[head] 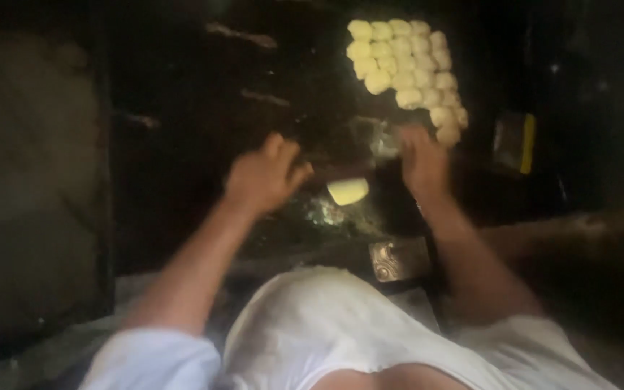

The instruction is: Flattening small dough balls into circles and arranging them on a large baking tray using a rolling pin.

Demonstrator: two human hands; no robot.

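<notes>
Your grip is hard to read in this dark, blurred view: your left hand (265, 173) is curled with bent fingers just beside a pale dough piece (347, 191), and I cannot tell if it holds anything; your right hand (422, 160) reaches forward near a shiny object (384, 144), and whether it closes on it I also cannot tell. Going from the largest thing down, the dark table (182, 108) fills most of the view and carries everything. On its far part lies the cluster of dough balls (407, 68), packed touching each other in rows; I count about twenty-two, but the blur makes the number uncertain. The single dough piece lies between your two hands, apart from the cluster. One small metal plate (399, 258) sits near your body, and one yellow-edged object (516, 142) lies to the right. I judge the step in hand is shaping this one piece; the next move, I think, calls for a gentle hold, so the soft dough is not pressed flat.
</notes>
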